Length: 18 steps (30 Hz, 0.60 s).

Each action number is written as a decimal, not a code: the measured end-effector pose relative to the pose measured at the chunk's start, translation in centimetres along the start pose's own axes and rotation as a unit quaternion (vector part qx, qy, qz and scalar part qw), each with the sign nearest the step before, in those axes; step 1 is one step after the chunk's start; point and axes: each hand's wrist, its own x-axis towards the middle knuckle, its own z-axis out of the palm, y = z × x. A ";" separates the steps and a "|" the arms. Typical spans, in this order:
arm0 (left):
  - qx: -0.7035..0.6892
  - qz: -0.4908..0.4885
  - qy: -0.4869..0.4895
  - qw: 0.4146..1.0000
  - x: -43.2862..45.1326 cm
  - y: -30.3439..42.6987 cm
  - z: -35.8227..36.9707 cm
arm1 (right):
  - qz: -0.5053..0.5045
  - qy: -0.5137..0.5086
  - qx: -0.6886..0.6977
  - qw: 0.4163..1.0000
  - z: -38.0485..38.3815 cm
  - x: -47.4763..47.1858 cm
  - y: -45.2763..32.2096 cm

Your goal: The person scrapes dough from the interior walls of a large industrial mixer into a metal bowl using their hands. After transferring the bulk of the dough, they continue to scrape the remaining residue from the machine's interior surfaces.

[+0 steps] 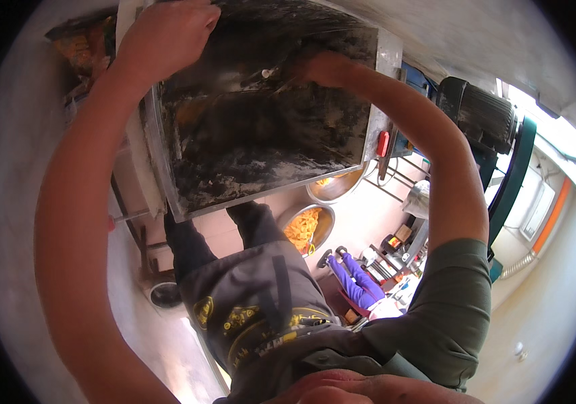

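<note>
Before me is a dark, worn metal panel (273,136) with a pale metal rim, smeared with whitish residue. My left hand (174,38) is over its far left part, fingers curled and partly cut off by the frame's top edge. Whether it grips anything is hidden. My right hand (326,68) reaches across from the right side, low over the panel or against it. Its fingers fade into shadow and blur, so what they touch cannot be made out. A small whitish lump (267,73) lies on the panel to the left of that hand.
An electric motor (485,113) and a green belt guard (513,187) stand beyond my right arm. A red handle or switch (383,144) sits on the right rim. Below are metal bowls, one holding yellow-orange food pieces (302,230). A person in purple trousers (356,280) is farther off.
</note>
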 end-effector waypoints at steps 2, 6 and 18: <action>0.016 -0.014 -0.011 1.000 -0.3 -0.6 0.2 | 0.050 -0.047 0.030 0.997 -1.5 -0.4 0.1; 0.003 -0.016 0.002 1.000 -0.4 -0.6 0.4 | 0.043 -0.122 -0.066 0.989 -3.6 -1.3 -0.4; 0.033 -0.049 -0.060 0.996 0.1 0.8 -1.3 | -0.004 -0.079 0.137 0.987 -3.0 0.7 -3.3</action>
